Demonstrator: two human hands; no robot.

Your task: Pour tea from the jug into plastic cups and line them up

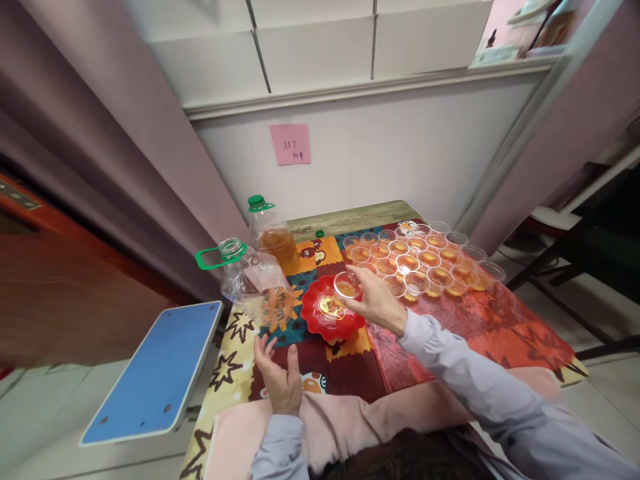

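My right hand [377,300] holds a clear plastic cup [347,287] with some amber liquid, over the right side of a red scalloped bowl [325,320]. My left hand [281,375] is open, palm up, near the table's front edge, touching nothing. Above it stands an open clear jug [250,280] with a green handle. Behind that is a second jug [277,243] with a green cap, partly full of amber liquid. Rows of clear cups [417,263], several with amber liquid in them, cover the right part of the table.
A small green cap [320,233] lies at the back of the patterned tablecloth [355,377]. A blue-topped stool [155,373] stands left of the table. The wall behind bears a pink note [290,144]. Dark chair legs [555,300] are at the right.
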